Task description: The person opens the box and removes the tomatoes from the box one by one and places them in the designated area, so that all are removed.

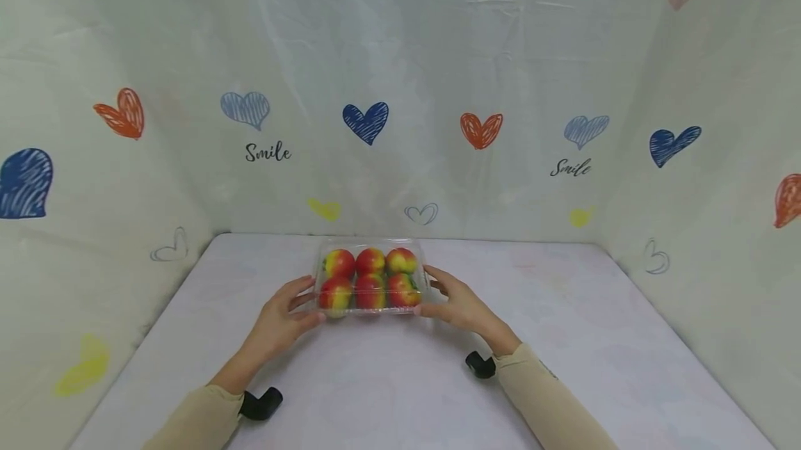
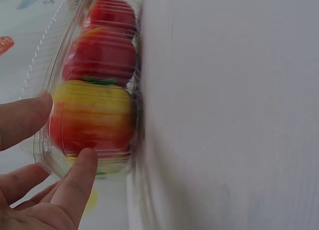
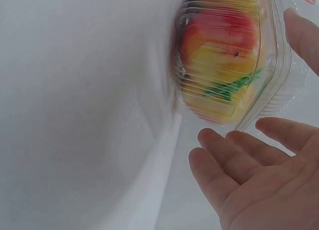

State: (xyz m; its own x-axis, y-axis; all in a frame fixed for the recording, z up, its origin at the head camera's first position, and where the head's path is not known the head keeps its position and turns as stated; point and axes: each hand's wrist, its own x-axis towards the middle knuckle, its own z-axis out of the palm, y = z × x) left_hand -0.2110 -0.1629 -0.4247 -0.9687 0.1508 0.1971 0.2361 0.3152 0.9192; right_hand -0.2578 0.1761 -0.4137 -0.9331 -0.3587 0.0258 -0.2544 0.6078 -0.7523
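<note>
Backdrop [image 1: 400, 53]: we record a pale sheet printed with blue, orange and yellow hearts and the word "Smile", standing on three sides, beyond and to either side of both sets of fingers.

Counter [image 1: 563, 339]: we note a white surface beneath both hands, carrying the single container.

Clear plastic clamshell box [image 1: 372, 247]: we find it lying flat on the counter, lid closed, directly between the two hands. Ribbed walls show in both wrist views.

Six peaches [image 1: 370, 276]: red and yellow fruit with green marks, packed in two rows of three inside the box.

Left hand [image 1: 278, 321]: we see it at the box's left end, fingers [image 2: 75, 182] extended. In the left wrist view one fingertip lies against the clear wall, another at the lid's rim; nothing is curled round the box.

Right hand [image 1: 459, 304]: at the box's right end, fingers [image 3: 227, 157] straight and spread. In the right wrist view they sit just beside the clamshell's corner with a narrow gap, released rather than grasping.

Two black wrist mounts [image 1: 261, 403]: one under each beige sleeve, behind the fingers.
</note>
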